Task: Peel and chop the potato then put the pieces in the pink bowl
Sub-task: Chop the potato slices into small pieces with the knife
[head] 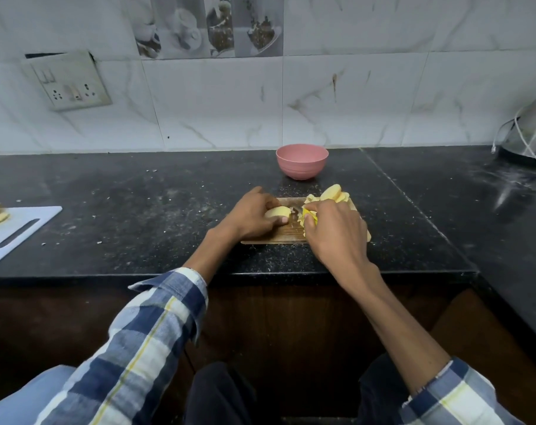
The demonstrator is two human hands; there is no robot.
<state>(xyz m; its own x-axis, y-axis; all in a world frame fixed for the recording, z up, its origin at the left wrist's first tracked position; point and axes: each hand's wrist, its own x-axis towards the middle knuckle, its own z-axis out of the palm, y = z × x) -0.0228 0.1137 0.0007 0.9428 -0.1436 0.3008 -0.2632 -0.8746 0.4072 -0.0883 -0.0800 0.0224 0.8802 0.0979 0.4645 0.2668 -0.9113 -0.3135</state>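
Gripping peeled potato [278,211], left hand [252,216] curled; right hand [334,230] clutching yellow-handled knife [309,215]

A checked shirt is worn, in navy, pale blue and white, crossed by thin yellow lines. The left sleeve [144,342] is turned back at a loose cuff below the elbow; the right sleeve [456,394] is pushed up higher. Dark trousers [226,394] are seen below.

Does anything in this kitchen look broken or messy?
Yes. The switch plate on the wall hangs crooked, with a dark gap above it. White crumbs and specks are scattered over the black counter.
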